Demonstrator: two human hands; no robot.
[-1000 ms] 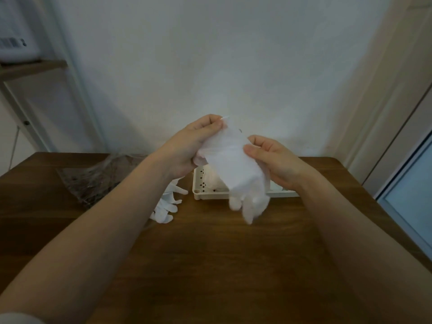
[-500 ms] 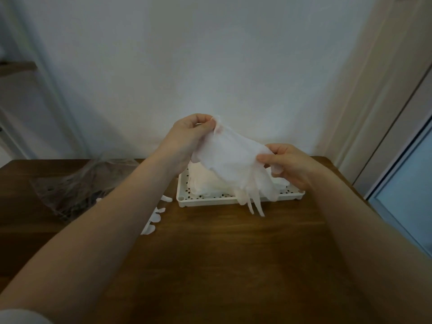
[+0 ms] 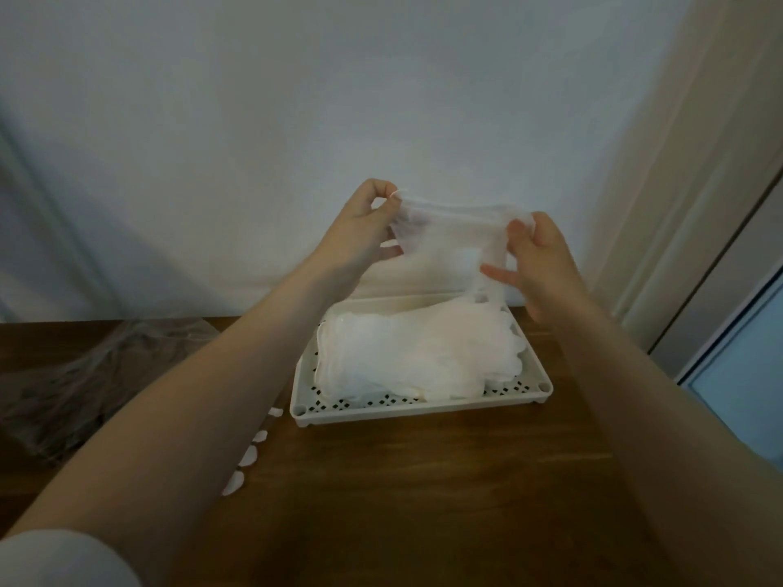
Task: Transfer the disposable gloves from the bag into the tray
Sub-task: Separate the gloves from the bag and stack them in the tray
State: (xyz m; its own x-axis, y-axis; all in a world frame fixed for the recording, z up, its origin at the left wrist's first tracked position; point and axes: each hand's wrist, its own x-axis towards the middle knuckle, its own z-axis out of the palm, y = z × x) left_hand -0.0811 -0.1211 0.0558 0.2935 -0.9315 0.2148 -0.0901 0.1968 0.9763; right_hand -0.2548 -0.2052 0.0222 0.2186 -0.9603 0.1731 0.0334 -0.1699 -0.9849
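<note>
A thin white disposable glove is stretched in the air above the back of the cream perforated tray. My left hand pinches its upper left corner and my right hand pinches its right edge. A pile of white gloves lies in the tray. More glove fingertips peek out on the table from under my left forearm. The clear plastic bag lies crumpled at the table's left.
The brown wooden table ends at a white wall just behind the tray. A door frame and a pale panel stand at the right.
Both hands have lifted and spread the glove out flat above the tray. The view has moved closer to the tray, which now shows its pile of gloves.
</note>
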